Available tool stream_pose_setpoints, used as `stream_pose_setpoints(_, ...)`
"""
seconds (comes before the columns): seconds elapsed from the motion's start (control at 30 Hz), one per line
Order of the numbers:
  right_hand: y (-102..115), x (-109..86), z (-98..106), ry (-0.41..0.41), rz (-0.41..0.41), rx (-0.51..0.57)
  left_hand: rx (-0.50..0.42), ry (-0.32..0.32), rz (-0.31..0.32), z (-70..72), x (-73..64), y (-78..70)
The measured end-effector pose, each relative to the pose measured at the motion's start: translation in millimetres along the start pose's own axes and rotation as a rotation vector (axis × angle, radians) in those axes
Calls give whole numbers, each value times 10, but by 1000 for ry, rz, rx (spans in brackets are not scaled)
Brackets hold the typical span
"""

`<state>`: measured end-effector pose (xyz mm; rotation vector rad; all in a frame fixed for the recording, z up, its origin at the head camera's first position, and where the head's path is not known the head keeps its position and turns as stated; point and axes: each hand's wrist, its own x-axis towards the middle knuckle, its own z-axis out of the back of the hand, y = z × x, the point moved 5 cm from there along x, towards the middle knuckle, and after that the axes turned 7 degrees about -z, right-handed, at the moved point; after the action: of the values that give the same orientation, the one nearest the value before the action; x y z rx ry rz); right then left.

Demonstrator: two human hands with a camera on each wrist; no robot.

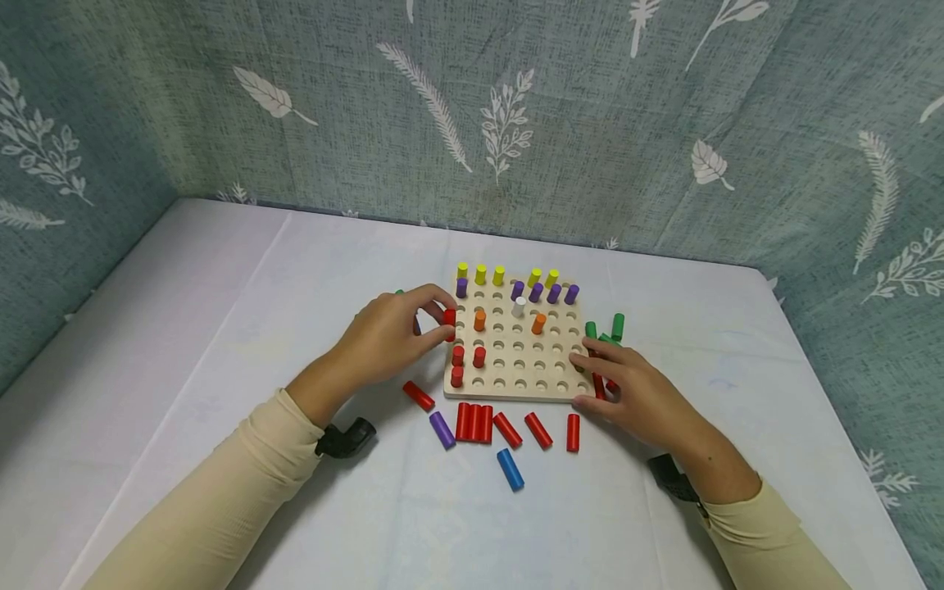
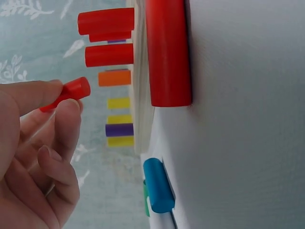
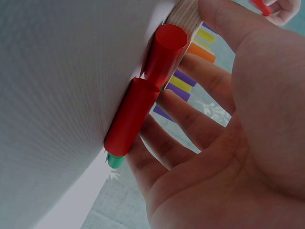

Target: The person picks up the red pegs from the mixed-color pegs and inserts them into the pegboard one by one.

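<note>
From my remote view, the left hand pinched a red peg by the left edge of the board; the right hand rested loosely at its right. Beneath lay white cloth; leaf-patterned fabric hung behind.

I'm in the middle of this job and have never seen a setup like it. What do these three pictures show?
There is no machine: these are a person's bare left hand and right hand. The wide picture is taken from the head, looking forward and down; the others from each wrist.

On the white surface lies a wooden pegboard with yellow, purple, white, orange and red pegs standing in it. Loose red pegs, a purple peg and a blue peg lie in front.

The left hand pinches a red peg. The right hand is at the board's right edge, gripping no peg that I can see.
</note>
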<state>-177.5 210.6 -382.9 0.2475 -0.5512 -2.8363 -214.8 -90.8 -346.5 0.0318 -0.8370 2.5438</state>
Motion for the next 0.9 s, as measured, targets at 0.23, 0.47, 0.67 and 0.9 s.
stream_pose_setpoints(0.23,-4,-1,-3,-1,1,0,-2,-4,-4,-4,-3,-48)
stream_pose_setpoints(0.47,0,-2,-7,-2,9,4,-29,0,-6,-8,-18,-95)
stream_pose_setpoints(0.67,-1,-6,-10,-3,11,2,-38,13,-10,-22,-28,-129)
stream_pose_setpoints(0.9,4,2,-7,-6,9,-4,-37,21,-14,-33,-36,-164)
